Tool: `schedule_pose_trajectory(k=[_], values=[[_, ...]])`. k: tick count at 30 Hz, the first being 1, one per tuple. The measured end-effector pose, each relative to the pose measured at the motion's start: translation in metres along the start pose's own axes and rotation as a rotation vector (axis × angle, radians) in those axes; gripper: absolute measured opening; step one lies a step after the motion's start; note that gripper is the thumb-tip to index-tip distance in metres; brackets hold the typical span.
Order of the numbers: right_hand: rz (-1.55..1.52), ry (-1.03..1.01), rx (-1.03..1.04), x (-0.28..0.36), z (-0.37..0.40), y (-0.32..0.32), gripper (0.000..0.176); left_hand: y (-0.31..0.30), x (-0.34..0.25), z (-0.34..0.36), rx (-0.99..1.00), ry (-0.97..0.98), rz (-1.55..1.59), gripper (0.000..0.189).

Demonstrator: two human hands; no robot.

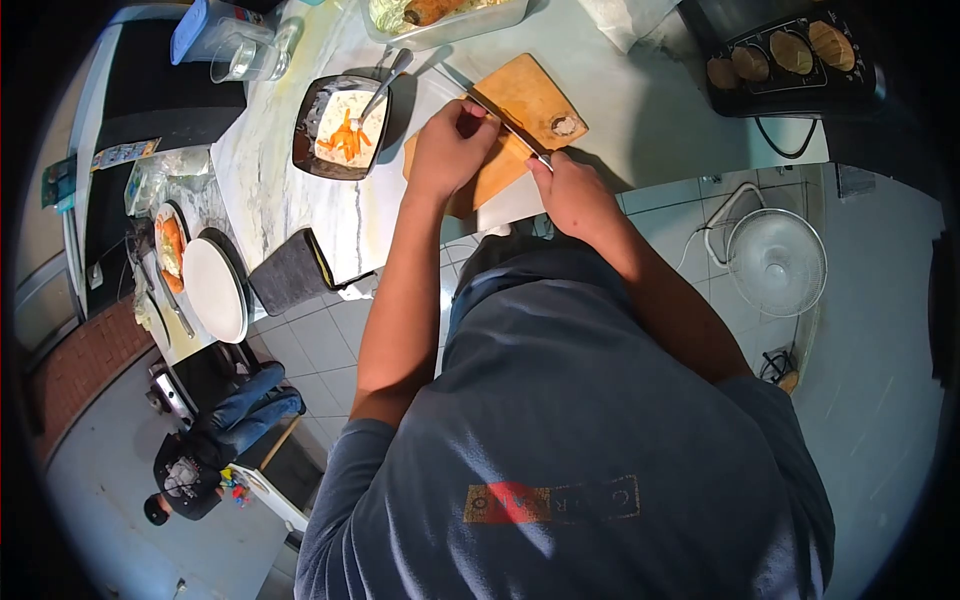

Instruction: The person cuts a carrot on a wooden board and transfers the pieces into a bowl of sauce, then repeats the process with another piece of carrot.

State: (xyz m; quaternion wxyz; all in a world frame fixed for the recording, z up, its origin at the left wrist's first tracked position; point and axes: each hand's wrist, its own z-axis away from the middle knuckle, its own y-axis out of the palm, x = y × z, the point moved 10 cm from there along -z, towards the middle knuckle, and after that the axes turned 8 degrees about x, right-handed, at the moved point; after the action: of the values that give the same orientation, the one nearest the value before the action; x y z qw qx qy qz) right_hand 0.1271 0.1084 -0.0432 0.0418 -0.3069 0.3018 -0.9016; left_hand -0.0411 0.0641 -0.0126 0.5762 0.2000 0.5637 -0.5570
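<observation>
My right hand [577, 192] is closed on the handle of a knife [508, 124], its blade slanting up and left across a wooden cutting board [520, 85]. Close beside the blade, my left hand [455, 145] is curled over the board. Whatever its fingers press on is hidden. A small pale heap [563, 125] lies near the board's right corner. Left of the board stands a dark square bowl [304, 140] holding a creamy white mixture topped with orange strips [345, 138]. A metal utensil [385, 82] leans in the bowl, its handle resting over the rim.
A clear container [440, 36] with shredded greens stands at the counter's far side. Glasses [255, 58] are at left. A black appliance [790, 65] sits at right, above a fan [776, 262]. White plates [215, 290] lie lower left; beyond them is another person [190, 470].
</observation>
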Motion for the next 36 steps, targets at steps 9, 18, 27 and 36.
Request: schedule_pose_trajectory(k=[9,18,27,36], values=[[-0.008,0.001,-0.018,-0.005,0.007,-0.003,0.049,0.006,-0.005,0.001,-0.025,0.166,-0.332,0.03],[0.013,-0.003,-0.04,-0.005,0.015,-0.008,0.047,0.006,-0.003,0.003,-0.09,0.183,-0.38,0.026],[-0.004,0.012,-0.07,-0.016,0.017,-0.012,0.049,0.005,-0.016,0.007,-0.12,0.294,-0.457,0.026],[-0.051,-0.034,-0.078,-0.004,0.014,-0.007,0.05,-0.004,0.002,0.005,-0.052,0.13,-0.191,0.026]])
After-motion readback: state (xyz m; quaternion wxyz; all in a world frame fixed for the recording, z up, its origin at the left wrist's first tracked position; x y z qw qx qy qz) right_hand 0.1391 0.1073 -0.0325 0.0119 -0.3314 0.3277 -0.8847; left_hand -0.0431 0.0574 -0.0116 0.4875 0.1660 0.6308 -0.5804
